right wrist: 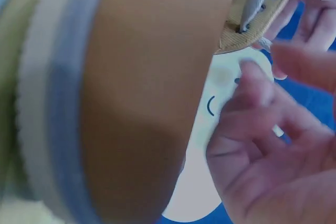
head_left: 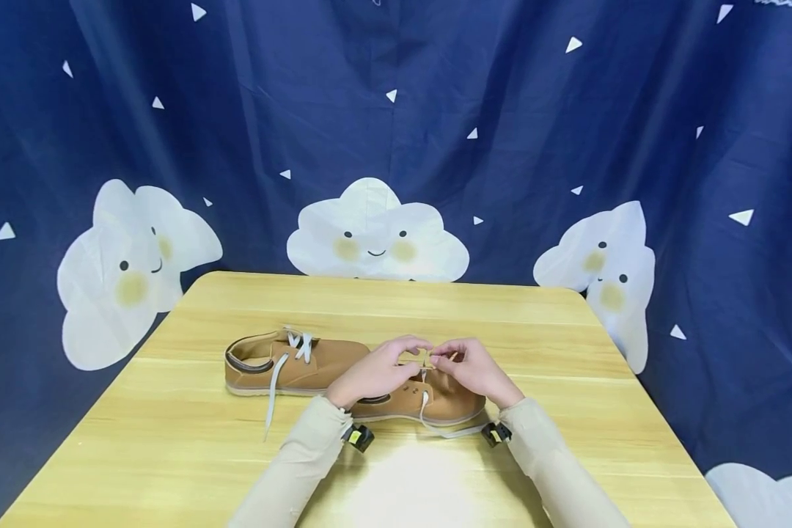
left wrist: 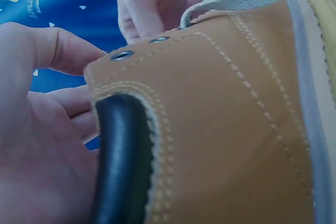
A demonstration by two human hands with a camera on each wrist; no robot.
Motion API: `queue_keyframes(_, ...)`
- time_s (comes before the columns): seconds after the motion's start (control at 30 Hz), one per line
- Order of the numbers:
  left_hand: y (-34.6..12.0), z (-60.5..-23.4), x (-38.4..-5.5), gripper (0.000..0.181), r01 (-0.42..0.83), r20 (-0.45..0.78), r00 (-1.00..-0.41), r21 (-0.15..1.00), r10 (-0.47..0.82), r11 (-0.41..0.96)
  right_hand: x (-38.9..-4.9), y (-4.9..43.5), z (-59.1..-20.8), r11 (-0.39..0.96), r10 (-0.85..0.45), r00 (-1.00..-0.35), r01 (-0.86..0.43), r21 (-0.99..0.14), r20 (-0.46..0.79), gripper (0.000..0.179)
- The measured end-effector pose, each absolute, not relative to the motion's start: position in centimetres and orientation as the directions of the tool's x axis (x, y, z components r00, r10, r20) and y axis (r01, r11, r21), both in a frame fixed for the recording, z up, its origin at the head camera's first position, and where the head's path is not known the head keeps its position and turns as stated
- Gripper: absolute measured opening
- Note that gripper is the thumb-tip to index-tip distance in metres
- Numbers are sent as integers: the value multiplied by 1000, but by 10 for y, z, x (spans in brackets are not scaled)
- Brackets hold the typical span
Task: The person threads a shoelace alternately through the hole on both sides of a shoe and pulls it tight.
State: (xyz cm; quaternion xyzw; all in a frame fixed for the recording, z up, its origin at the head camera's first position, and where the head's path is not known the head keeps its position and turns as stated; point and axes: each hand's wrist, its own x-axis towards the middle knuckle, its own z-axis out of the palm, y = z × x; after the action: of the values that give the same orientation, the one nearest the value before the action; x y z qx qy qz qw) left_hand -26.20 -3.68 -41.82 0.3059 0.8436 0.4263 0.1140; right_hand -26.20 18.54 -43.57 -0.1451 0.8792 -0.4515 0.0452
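Note:
A tan lace-up shoe (head_left: pixel 452 396) lies in front of me, toe to the right, with a whitish lace (head_left: pixel 425 411) through its front eyelets. My left hand (head_left: pixel 386 367) reaches over its opening and pinches the far eyelet flap (right wrist: pixel 249 35), thumb inside and fingers behind. My right hand (head_left: pixel 471 367) is above the toe, thumb and forefinger pinching the lace beside that flap; the grip is partly hidden by the fingers. Bare eyelets (left wrist: pixel 122 55) show on the near flap in the left wrist view. One lace end hangs over the near side onto the table.
A matching tan shoe (head_left: pixel 323 363) stands to the left and behind, its lace (head_left: pixel 274 389) trailing over the near side. Both shoes rest on a light wooden table (head_left: pixel 554 455). Beyond it hangs a dark blue curtain (head_left: pixel 343 139) with white clouds and triangles.

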Motion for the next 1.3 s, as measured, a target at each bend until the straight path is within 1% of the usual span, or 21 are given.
queue_keyframes(0.17, -36, -419, -261, 47, 435, 85, -780, 787, 621, 439, -269, 183, -436, 529, -355, -934, -219, -820, 20, 18)
queue_keyframes(0.33, -36, -419, -264, 46, 453, 104, -778, 776, 620, 439, -276, 181, -437, 486, -376, -926, -222, -845, 27, 16)
queue_keyframes(0.5, -40, -418, -264, 50, 466, 97, -784, 744, 613, 479, -282, 178, -438, 469, -349, -937, -189, -863, 16, 15)
queue_keyframes(0.6, -42, -416, -262, 51, 482, 101, -787, 717, 608, 504, -285, 176, -436, 468, -306, -952, -155, -870, 5, 14)
queue_keyframes(0.67, -44, -415, -261, 48, 494, 109, -791, 694, 602, 524, -287, 175, -434, 464, -272, -962, -138, -875, 8, 15)
queue_keyframes(0.8, -46, -413, -261, 37, 533, 155, -789, 652, 594, 539, -292, 172, -431, 449, -218, -976, -116, -886, 17, 18)
queue_keyframes(0.93, -46, -411, -260, 25, 563, 179, -781, 616, 599, 551, -296, 171, -430, 419, -199, -980, -92, -903, 8, 25)
queue_keyframes(1.07, -44, -407, -257, 23, 604, 200, -761, 565, 618, 562, -297, 171, -431, 409, -218, -975, -50, -911, -45, 28)
queue_keyframes(1.17, -44, -406, -254, 22, 630, 214, -750, 518, 626, 578, -297, 173, -434, 423, -256, -962, -23, -906, -95, 30)
queue_keyframes(1.3, -43, -401, -247, 19, 659, 237, -739, 444, 630, 607, -296, 174, -437, 455, -306, -942, -15, -890, -141, 27)
